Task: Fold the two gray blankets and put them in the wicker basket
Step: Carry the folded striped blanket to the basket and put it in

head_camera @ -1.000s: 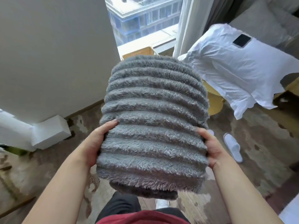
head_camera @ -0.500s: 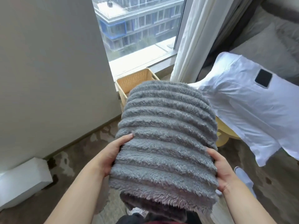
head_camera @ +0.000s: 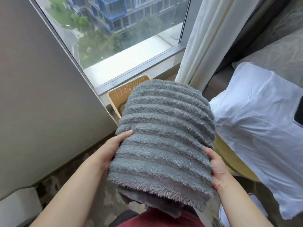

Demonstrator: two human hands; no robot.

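Closest in, a strip of red shirt (head_camera: pixel 157 221) shows at the bottom edge, and two bare forearms reach forward from either side of it. The left hand (head_camera: pixel 113 149) grips the left side of a folded gray blanket (head_camera: pixel 164 141), its thumb lying across the top ribs and its fingers hidden underneath. The right hand (head_camera: pixel 216 169) grips the opposite side the same way, thumb on the fuzzy edge and fingers tucked out of sight below. The blanket is a thick, ribbed, fluffy bundle held up in the air between the hands, with a smoother, darker layer showing at its near end. Beneath the arms lies a carpet (head_camera: pixel 78 176) mottled in brown and pale patches, and a white block (head_camera: pixel 18 205) sits on it at the lower left against a plain gray wall (head_camera: pixel 41 95). At the lower right a white slipper (head_camera: pixel 229 215) rests on the floor, just beside a yellow seat (head_camera: pixel 229 161) that is draped with a crumpled white sheet (head_camera: pixel 255 128). Past the blanket's far end stands the wicker basket (head_camera: pixel 121 94), set on the floor in the corner where the wall meets the window (head_camera: pixel 114 38); the blanket covers most of it from view, leaving only its left rim and woven back wall visible. A cream curtain (head_camera: pixel 205 38) hangs to the right of the glass, with gray bedding (head_camera: pixel 278 46) beyond it. Outside, trees and a blue-trimmed building (head_camera: pixel 114 10) lie far below.
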